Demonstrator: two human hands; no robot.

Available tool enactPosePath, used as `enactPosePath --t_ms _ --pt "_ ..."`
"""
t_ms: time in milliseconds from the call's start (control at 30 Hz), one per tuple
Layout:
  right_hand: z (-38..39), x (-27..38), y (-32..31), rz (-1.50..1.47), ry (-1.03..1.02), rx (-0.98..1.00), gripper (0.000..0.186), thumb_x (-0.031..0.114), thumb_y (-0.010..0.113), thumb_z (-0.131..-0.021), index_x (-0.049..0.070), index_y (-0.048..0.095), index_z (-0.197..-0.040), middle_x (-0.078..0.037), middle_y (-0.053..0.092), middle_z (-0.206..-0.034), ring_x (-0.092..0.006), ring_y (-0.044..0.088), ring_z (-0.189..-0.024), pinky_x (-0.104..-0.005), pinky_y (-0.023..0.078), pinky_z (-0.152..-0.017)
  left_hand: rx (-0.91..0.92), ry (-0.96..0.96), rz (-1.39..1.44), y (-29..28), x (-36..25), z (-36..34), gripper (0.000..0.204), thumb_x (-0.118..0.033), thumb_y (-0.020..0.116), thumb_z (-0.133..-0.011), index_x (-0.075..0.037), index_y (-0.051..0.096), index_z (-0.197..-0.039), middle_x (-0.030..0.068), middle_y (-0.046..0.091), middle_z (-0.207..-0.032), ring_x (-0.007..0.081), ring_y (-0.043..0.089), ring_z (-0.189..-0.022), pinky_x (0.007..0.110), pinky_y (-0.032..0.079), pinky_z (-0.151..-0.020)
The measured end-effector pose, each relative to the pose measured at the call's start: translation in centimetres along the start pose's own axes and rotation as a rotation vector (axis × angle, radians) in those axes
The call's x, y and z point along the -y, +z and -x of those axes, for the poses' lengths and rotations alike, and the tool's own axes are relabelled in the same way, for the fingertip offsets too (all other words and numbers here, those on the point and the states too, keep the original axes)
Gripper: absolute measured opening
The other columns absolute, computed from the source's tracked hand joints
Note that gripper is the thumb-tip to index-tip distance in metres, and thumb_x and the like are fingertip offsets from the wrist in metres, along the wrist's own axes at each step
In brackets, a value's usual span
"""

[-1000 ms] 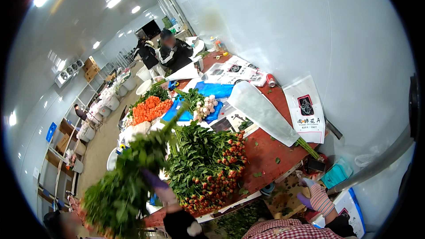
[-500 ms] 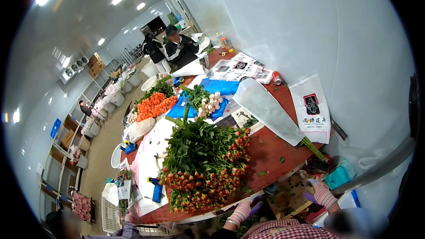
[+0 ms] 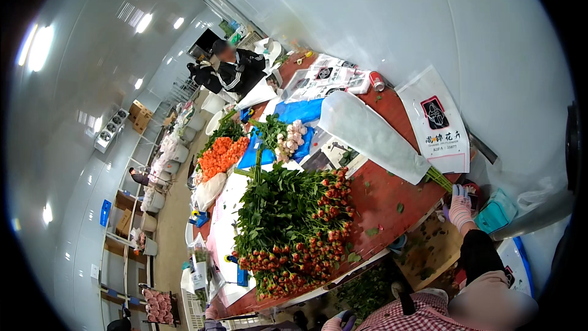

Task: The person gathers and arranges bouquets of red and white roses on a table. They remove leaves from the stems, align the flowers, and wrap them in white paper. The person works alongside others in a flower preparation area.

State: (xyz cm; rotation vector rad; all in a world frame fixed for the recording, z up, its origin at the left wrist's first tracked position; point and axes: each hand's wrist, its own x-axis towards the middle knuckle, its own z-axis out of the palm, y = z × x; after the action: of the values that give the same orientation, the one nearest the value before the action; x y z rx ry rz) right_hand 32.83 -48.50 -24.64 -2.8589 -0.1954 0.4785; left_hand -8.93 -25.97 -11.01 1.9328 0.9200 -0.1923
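My right hand (image 3: pixel 459 207) is at the table's right edge with thumb and fingers apart, its fingertips at the cut stems (image 3: pixel 437 175) sticking out of a pale paper-wrapped bundle (image 3: pixel 373 135); whether they touch is unclear. My left hand (image 3: pixel 338 321) is low at the bottom edge, below the table, its fingers partly out of view. A large pile of orange-red rosebuds (image 3: pixel 312 257) with leafy green stems (image 3: pixel 269 208) lies on the red table (image 3: pixel 389 202) between my hands and the other bunches. A white printed bag (image 3: pixel 432 135) lies beside the wrapped bundle.
Orange roses (image 3: pixel 223 156), pale roses (image 3: pixel 291 138), blue plastic (image 3: pixel 300 109) and a red can (image 3: pixel 377 81) are on the table. Co-workers (image 3: pixel 239 70) stand at its far end; another hand (image 3: pixel 211 311) is lower left. Buckets of flowers line the left aisle. A wall borders the right.
My left hand let go of the leafy bunch onto the pile and dropped lower. My right hand moved up to the wrapped bundle's stem ends. The view has shifted.
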Motion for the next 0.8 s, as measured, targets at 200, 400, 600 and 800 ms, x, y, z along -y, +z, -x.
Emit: enactPosePath --t_ms 200,400,600,800 --pt "-1.0 0.3 1.7 0.139 0.026 -0.049 0.082 0.037 0.056 -0.083 0.003 0.014 -0.144 -0.018 0.028 -0.145 -0.0317 0.031 -0.132 -0.0405 0.025 -0.108 -0.153 0.009 -0.18 -0.7 -3.0 1.2 0.025 -0.015 0.062 -0.086 -0.003 0.061 -0.108 0.0155 0.066 -0.094 0.0205 0.063 -0.083 0.031 0.049 -0.074" --pt "2.1 2.1 1.7 0.141 -0.169 -0.024 0.049 0.03 0.061 -0.079 0.003 0.047 -0.117 -0.014 0.059 -0.099 -0.0282 0.06 -0.089 -0.0406 0.048 -0.075 -0.248 0.348 -0.462 0.7 -0.1 0.5 0.022 -0.011 0.059 -0.088 -0.001 0.061 -0.108 0.0128 0.067 -0.092 0.0168 0.06 -0.08 0.029 0.048 -0.073" --pt "10.4 3.2 2.7 -0.153 -0.251 0.171 0.044 0.03 0.065 -0.076 0.002 0.048 -0.104 -0.019 0.06 -0.095 -0.0348 0.06 -0.087 -0.0437 0.048 -0.076 -0.081 0.007 -0.137 -0.4 -4.3 0.1 0.022 -0.007 0.057 -0.089 0.0 0.06 -0.109 0.0103 0.066 -0.091 0.0143 0.059 -0.08 0.027 0.048 -0.072" --pt "13.0 2.0 4.5 -0.132 -0.101 0.552 0.088 0.052 0.066 -0.075 0.0 0.03 -0.136 -0.021 0.051 -0.125 -0.0334 0.051 -0.115 -0.0395 0.042 -0.096 -0.072 -0.085 0.374 1.9 2.0 -0.9 0.022 -0.01 0.058 -0.089 -0.001 0.06 -0.109 0.0103 0.066 -0.091 0.0144 0.059 -0.079 0.029 0.048 -0.071"
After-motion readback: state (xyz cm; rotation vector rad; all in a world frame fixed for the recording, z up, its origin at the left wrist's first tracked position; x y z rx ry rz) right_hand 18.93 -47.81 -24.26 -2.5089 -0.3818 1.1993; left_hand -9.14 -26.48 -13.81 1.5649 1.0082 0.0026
